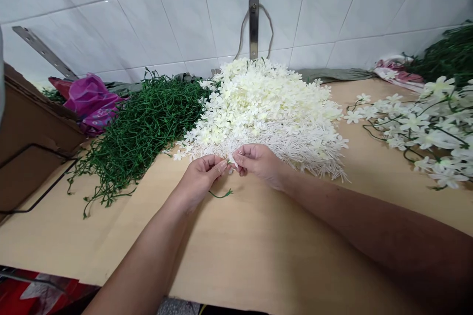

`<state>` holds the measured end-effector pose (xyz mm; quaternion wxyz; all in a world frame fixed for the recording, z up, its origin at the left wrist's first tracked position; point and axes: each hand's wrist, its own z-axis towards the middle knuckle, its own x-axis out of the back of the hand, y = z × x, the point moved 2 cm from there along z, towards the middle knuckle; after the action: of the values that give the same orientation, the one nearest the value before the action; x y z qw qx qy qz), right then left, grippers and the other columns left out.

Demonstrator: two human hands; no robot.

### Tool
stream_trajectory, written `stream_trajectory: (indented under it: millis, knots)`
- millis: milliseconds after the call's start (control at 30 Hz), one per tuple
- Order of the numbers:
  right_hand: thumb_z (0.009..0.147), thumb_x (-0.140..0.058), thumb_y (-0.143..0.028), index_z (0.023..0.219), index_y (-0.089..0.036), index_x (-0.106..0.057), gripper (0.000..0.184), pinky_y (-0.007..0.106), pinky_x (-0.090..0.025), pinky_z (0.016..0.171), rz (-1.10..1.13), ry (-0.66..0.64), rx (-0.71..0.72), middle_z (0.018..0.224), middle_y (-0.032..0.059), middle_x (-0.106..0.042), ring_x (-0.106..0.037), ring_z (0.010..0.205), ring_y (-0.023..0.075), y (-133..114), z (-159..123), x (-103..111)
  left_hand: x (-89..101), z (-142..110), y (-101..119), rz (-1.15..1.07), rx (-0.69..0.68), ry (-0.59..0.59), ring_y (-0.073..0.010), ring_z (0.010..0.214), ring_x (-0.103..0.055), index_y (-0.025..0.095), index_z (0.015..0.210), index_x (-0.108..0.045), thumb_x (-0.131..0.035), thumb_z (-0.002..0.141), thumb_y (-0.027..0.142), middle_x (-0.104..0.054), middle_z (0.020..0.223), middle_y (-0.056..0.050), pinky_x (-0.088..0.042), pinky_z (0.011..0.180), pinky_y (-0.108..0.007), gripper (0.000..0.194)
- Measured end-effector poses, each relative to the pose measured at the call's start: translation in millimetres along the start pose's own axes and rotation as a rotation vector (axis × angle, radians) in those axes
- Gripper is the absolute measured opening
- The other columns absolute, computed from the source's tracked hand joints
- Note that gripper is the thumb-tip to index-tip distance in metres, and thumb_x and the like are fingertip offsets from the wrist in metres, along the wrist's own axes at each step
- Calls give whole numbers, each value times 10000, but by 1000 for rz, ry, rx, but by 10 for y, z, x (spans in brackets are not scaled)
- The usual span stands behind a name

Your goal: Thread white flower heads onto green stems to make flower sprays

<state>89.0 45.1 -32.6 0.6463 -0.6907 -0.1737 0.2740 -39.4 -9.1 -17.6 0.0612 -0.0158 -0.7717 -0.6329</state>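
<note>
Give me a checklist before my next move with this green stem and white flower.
1. Left hand pinching the green stem: ok.
2. Right hand pinching the white flower: ok.
3. Stem joined to flower: cannot tell; the hands hide it.
4. More stems piled to the left: ok.
5. White flower heap just beyond the hands: ok.
6. Flowered sprays apart from that heap: ok.

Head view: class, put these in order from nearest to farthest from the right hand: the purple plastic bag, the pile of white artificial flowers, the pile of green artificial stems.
1. White artificial flowers: directly beyond the right hand.
2. Green artificial stems: left of the flowers.
3. Purple plastic bag: farthest left of the three, past the stems.
</note>
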Motion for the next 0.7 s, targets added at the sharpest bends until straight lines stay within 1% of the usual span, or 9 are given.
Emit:
stream_trajectory:
  millis: [200, 300, 367, 500, 700]
  knots:
    - [734, -535, -230, 593, -135, -470, 182, 193, -383, 481, -69, -3, -32, 487, -49, -481, -439, 439, 43, -48, 6, 6, -7, 3, -2, -16, -5, -4, -42, 451, -351, 132, 588, -501, -656, 597, 372, -468, 526, 28, -230, 407, -167, 286]
    - [739, -524, -215, 583, -141, -457, 186, 198, -380, 481, -125, 20, -28, 484, -49, -480, -432, 435, 47, -76, 0, 10, -24, -3, 9, -9, 8, 4, -42, 428, -340, 136, 584, -505, -657, 594, 364, -465, 506, 37, -219, 394, -173, 275]
    - [726, -537, -216, 596, -145, -462, 167, 204, -373, 484, -188, 51, 4, 494, -46, -483, -428, 448, 55, -82, -8, 7, -33, -2, 11, 9, 16, 18, -38, 410, -320, 135, 576, -504, -663, 584, 358, -443, 476, 46, -201, 386, -175, 275]
    - [698, -557, -233, 614, -153, -467, 147, 213, -353, 491, -321, 121, 109, 525, -36, -483, -430, 495, 73, -64, -29, -17, -37, 9, -2, 25, 19, 45, -35, 410, -306, 136, 565, -486, -667, 572, 333, -420, 457, 56, -189, 392, -172, 268]
    - [707, -521, -231, 631, -156, -464, 121, 221, -346, 513, -389, 174, 236, 576, -22, -491, -428, 536, 83, -22, -53, -96, -30, 1, -35, 23, 27, 46, -39, 435, -318, 141, 563, -444, -653, 585, 319, -413, 467, 55, -206, 418, -172, 275]
